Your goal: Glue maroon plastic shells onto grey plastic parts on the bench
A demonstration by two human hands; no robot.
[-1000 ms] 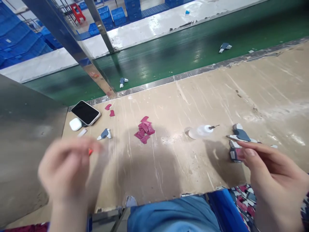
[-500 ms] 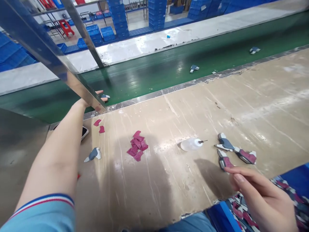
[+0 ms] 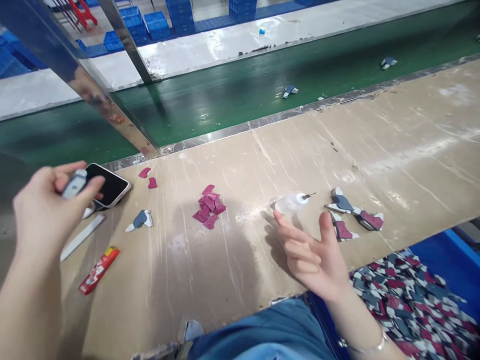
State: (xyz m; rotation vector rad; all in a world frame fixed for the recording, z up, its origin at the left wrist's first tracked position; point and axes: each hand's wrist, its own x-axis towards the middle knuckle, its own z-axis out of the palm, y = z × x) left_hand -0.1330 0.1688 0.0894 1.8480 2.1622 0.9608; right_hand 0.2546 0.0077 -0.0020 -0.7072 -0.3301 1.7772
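Observation:
My left hand [image 3: 52,200] is raised over the left of the bench, its fingers closed on a small grey-and-white plastic piece [image 3: 75,184]. Behind it lies a smartphone [image 3: 108,185]. My right hand [image 3: 311,250] is open and holds nothing, its fingers spread just below a white squeeze bottle [image 3: 290,203] with a thin needle tip, which lies on its side. To the right of that hand are blue-grey and white pieces [image 3: 342,201] and pieces with maroon patches [image 3: 343,230]. A pile of maroon flat pieces [image 3: 209,206] sits mid-bench. One more blue-grey piece [image 3: 140,220] lies left of the pile.
A green conveyor belt [image 3: 225,100] runs behind the bench [image 3: 232,270], carrying more pieces [image 3: 290,91]. A metal post [image 3: 112,110] stands at the left. A red wrapped packet [image 3: 99,270] lies front left. A blue crate [image 3: 450,255] full of pieces stands at the lower right.
My left hand has come back from the belt with a grey-and-white piece. My right hand has let go of the maroon-patched piece and moved left toward the bottle, opening. The view has tilted down.

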